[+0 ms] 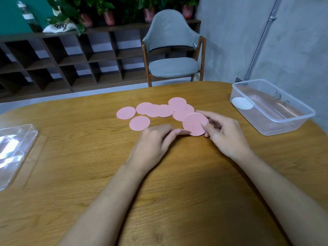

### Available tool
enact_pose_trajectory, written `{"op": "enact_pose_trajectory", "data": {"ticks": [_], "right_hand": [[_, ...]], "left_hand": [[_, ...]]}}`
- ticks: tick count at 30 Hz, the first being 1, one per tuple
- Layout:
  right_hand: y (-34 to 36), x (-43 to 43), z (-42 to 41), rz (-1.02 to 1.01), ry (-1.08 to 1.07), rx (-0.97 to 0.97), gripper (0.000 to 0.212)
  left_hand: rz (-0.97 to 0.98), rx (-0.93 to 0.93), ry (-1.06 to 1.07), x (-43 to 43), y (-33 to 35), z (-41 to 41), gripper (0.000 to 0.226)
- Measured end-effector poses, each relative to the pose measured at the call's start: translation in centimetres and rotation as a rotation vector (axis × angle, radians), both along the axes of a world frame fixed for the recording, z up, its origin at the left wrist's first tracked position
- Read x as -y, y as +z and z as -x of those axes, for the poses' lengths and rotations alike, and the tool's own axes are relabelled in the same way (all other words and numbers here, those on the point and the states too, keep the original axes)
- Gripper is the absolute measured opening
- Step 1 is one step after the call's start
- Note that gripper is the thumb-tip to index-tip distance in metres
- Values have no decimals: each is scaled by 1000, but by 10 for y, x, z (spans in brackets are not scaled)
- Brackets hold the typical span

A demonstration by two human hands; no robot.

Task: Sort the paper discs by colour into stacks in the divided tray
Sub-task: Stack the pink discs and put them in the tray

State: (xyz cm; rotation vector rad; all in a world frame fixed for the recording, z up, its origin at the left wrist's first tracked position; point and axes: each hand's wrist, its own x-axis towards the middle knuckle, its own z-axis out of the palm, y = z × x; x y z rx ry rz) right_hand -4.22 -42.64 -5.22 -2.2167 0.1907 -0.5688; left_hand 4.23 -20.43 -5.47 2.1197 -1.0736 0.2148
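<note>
Head view: the right hand (225, 134) pinches a pink disc (193, 124), thumb on its face; the left hand (154, 141), blurred, has fingers nearly straight, tips touching the disc's near edge; loose pink discs (154, 110) lie just beyond both; the clear tray (16, 148) sits well to the left, nearer the left hand; the plastic tub (284, 121), holding a white disc (242, 103), stands to the right.

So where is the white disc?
In the head view the white disc lies inside the clear plastic tub at the table's far right, at the tub's left end, apart from the pink discs mid-table.
</note>
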Motion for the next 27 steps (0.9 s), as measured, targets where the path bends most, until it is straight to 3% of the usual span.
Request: {"op": "enact_pose_trajectory", "data": {"ticks": [7,12,15,18,21,27], "right_hand": [[-2,-4,1,-36,62,5,38],[-1,-12,1,-45,145,11,40],[0,-14,1,-46,168,-5,40],[1,-17,2,79,158,-38,41],[1,-19,1,207,120,-7,45],[0,-17,1,167,94,9,44]], "left_hand": [[202,-31,91,8,-1,5,10],[266,-143,143,15,-4,5,23],[302,-199,191,17,-5,5,19],[324,-218,219,18,-4,5,17],[311,-204,231,20,-4,6,21],[70,-28,254,-6,-5,-18,35]]}}
